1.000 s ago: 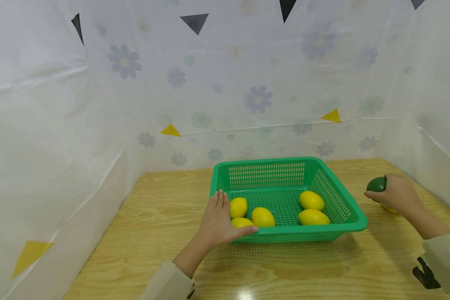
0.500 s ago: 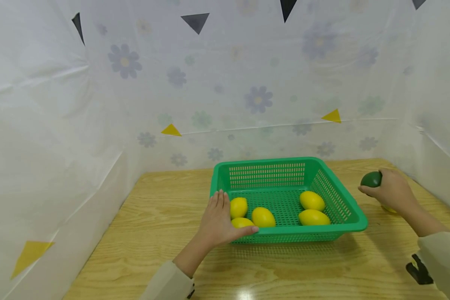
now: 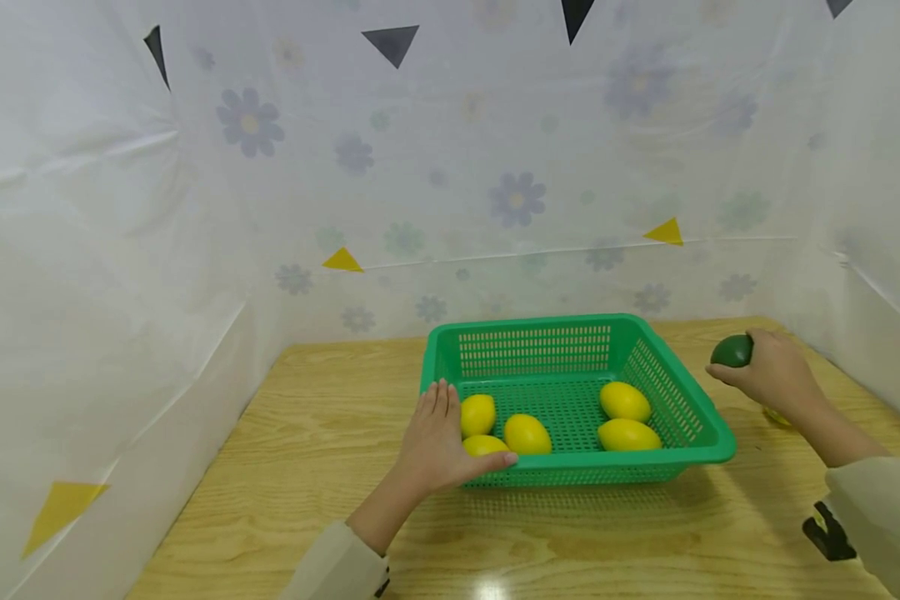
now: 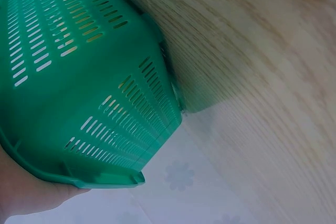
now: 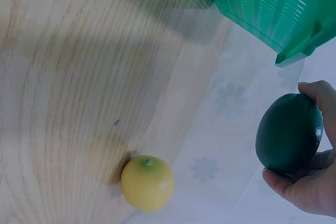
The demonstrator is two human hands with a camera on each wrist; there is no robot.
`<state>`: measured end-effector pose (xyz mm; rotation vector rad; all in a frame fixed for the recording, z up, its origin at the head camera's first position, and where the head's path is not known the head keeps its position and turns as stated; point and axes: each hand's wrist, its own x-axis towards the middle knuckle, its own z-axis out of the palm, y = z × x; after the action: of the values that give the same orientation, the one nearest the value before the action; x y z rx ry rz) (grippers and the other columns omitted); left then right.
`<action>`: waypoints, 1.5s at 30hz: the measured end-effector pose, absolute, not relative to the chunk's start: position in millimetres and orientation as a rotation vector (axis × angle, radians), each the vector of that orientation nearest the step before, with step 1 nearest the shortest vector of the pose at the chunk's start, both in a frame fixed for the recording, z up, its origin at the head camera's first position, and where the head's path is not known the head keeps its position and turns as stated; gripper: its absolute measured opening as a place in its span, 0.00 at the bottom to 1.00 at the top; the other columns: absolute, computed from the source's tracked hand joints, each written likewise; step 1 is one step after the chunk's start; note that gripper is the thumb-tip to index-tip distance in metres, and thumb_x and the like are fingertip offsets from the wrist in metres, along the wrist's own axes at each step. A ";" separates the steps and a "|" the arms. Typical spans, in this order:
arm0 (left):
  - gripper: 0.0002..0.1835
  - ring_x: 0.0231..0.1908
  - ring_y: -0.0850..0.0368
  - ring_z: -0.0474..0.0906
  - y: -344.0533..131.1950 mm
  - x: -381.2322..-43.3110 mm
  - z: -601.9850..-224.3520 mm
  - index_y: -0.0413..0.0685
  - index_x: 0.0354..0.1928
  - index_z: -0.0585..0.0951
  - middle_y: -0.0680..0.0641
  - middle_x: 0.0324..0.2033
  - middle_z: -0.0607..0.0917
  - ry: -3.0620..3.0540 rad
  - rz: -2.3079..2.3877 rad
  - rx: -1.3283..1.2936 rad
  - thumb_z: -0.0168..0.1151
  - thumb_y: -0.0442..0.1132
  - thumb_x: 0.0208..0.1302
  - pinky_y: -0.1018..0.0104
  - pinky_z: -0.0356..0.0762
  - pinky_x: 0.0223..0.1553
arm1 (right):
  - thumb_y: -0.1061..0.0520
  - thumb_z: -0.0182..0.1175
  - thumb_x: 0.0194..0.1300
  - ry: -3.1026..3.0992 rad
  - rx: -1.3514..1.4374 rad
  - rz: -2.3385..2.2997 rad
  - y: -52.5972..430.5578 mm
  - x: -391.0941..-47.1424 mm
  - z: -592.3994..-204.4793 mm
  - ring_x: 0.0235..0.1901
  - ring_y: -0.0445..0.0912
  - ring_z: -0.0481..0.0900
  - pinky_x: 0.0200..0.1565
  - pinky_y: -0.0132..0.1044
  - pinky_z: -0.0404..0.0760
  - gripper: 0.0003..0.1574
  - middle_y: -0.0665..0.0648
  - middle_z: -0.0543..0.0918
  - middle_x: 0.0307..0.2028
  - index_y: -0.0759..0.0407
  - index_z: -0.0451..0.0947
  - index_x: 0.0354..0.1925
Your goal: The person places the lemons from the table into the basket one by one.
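Note:
My left hand [image 3: 437, 446] rests with straight fingers along the left rim of a green plastic basket [image 3: 555, 467], its thumb lying over the front rim. In the left wrist view, part of this hand [image 4: 29, 190] shows at the basket's rim [image 4: 73, 181]. To the right of the basket, my right hand [image 3: 780, 375] holds a smooth dark green avocado [image 3: 732, 351] above the table. The right wrist view shows thumb and fingers pinching the avocado [image 5: 289, 134] at its sides. Inside the basket lie several yellow lemons [image 3: 527, 434], some at the left, two at the right [image 3: 625, 402].
A round yellow fruit [image 5: 147, 183] with a green tip sits on the wooden table [image 3: 330, 400], mostly hidden behind my right hand in the head view. White flowered sheeting [image 3: 450, 167] stands at the back and both sides.
My right hand has moved left and slightly up, bringing the avocado nearer the basket. The left hand, the basket and the lemons have stayed in place.

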<state>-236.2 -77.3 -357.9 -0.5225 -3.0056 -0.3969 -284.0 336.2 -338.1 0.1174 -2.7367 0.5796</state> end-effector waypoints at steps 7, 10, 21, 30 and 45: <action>0.62 0.72 0.39 0.40 -76.6 -236.0 -356.6 0.32 0.70 0.48 0.33 0.71 0.46 -3.013 -0.403 -0.511 0.51 0.76 0.49 0.50 0.43 0.72 | 0.51 0.65 0.55 -2.692 0.139 0.585 329.4 -284.8 -334.1 0.28 0.66 0.73 0.20 0.46 0.74 0.47 0.84 0.69 0.39 0.90 0.58 0.52; 0.62 0.72 0.39 0.41 -76.7 -236.0 -356.8 0.31 0.70 0.49 0.33 0.71 0.46 -3.012 -0.395 -0.514 0.51 0.76 0.50 0.50 0.44 0.72 | 0.51 0.66 0.55 -2.680 0.151 0.583 326.3 -284.8 -333.5 0.28 0.66 0.72 0.21 0.46 0.74 0.46 0.84 0.69 0.39 0.90 0.59 0.52; 0.61 0.72 0.39 0.41 -77.5 -235.6 -357.4 0.31 0.70 0.49 0.33 0.70 0.46 -3.015 -0.386 -0.520 0.51 0.76 0.50 0.50 0.44 0.72 | 0.51 0.65 0.56 -2.689 0.177 0.601 315.9 -286.0 -331.2 0.35 0.70 0.70 0.25 0.52 0.76 0.46 0.84 0.68 0.43 0.88 0.59 0.54; 0.61 0.72 0.40 0.41 -77.6 -235.9 -357.0 0.32 0.70 0.48 0.33 0.71 0.45 -3.023 -0.399 -0.518 0.51 0.76 0.50 0.50 0.43 0.72 | 0.52 0.65 0.55 -2.697 0.197 0.604 305.5 -287.4 -329.3 0.35 0.69 0.71 0.25 0.51 0.76 0.45 0.84 0.68 0.43 0.88 0.60 0.53; 0.61 0.71 0.39 0.42 -77.4 -235.8 -357.6 0.31 0.70 0.49 0.33 0.70 0.47 -3.001 -0.376 -0.533 0.50 0.76 0.50 0.51 0.45 0.72 | 0.53 0.65 0.56 -2.697 0.249 0.641 279.9 -294.1 -329.0 0.37 0.70 0.71 0.28 0.54 0.78 0.45 0.84 0.68 0.46 0.86 0.59 0.56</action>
<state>-235.8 -77.4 -357.6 -0.5325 -3.0010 -0.3762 -294.1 279.9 -329.0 0.2492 -2.6970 0.6406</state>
